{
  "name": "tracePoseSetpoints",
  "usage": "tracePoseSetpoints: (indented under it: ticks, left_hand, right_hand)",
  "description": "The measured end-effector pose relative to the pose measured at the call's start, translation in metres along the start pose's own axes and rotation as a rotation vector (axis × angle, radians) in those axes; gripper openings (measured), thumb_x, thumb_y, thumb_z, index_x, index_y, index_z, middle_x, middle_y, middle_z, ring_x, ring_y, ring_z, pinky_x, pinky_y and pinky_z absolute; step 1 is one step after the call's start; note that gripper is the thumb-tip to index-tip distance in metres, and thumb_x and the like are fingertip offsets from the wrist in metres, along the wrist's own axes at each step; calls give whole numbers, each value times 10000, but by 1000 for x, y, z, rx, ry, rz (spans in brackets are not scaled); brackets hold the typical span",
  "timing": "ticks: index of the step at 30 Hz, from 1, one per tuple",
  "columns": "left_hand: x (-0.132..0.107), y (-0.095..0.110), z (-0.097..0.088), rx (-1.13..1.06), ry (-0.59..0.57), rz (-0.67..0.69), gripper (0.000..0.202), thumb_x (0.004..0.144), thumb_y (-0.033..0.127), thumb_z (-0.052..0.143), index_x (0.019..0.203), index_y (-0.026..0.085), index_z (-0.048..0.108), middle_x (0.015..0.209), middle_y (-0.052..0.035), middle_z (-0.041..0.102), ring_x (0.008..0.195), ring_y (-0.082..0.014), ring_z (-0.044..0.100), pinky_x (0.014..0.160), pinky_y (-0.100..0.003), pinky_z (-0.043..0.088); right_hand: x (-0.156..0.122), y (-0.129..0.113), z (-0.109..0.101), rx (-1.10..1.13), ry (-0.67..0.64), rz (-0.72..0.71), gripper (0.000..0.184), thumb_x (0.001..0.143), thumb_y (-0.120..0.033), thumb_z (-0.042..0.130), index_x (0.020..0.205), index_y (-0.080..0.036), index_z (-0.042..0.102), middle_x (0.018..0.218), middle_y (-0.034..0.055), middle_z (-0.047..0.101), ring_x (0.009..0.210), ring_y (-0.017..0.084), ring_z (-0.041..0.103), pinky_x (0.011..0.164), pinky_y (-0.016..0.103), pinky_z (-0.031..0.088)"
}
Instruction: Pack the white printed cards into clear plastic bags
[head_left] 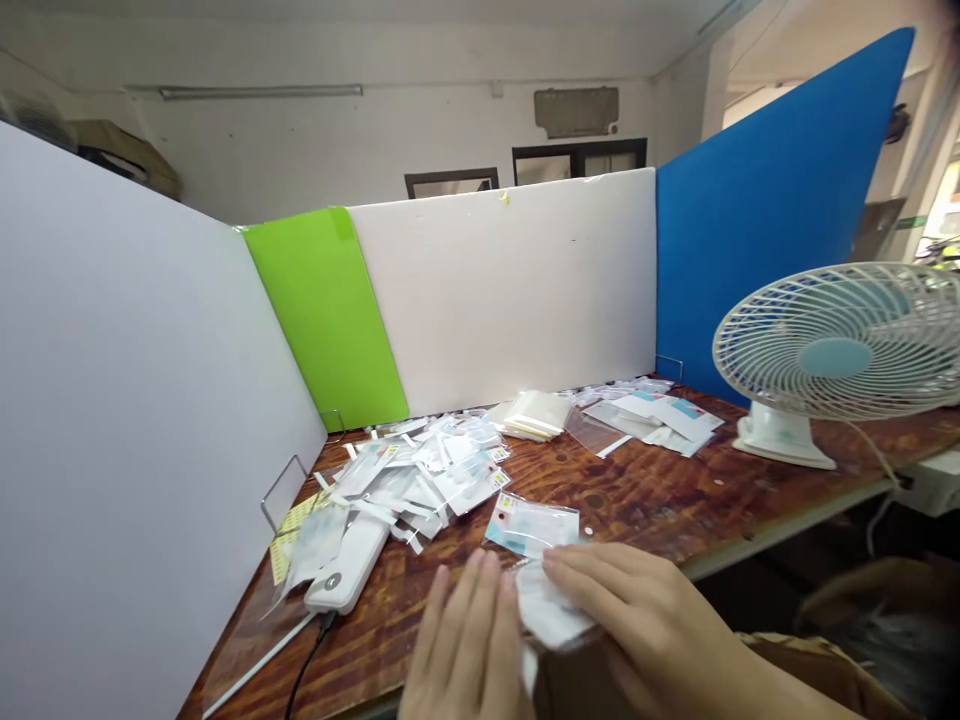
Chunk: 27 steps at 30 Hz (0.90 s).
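My left hand (465, 640) and my right hand (645, 615) are low in the view, at the near edge of the wooden table (637, 490). Between them is a folded white packet (553, 605), and both sets of fingers press on it. My right fingertips also reach the lower edge of a clear plastic bag (531, 527) with a printed label, which lies just beyond the packet. My left thumb is hidden behind the fingers.
A heap of small plastic packets (416, 480) lies to the left, beside a white power bank (345, 560) with a black cable (311, 665). Further papers (649, 420) lie at the back. A white desk fan (836, 350) stands on the right, and coloured panels enclose the table.
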<state>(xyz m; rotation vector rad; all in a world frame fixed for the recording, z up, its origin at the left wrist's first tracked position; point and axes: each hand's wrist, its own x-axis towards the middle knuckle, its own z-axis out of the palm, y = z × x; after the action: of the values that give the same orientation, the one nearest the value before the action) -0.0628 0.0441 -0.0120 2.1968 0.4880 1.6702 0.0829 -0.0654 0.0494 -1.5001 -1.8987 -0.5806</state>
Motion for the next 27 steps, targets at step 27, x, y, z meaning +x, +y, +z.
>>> tracePoseSetpoints:
  ticks: [27]
  left_hand:
    - [19,36,12,-842,-70,-1019,306,701,414,691,851,150,729,897,-103,733,882,-260,653,799,-313,499]
  right_hand:
    - [-10,-8,3,25,-33,176,295,797,-91,503,1069,-197,548,1490,95,171,1378,336,131,1043,581,295]
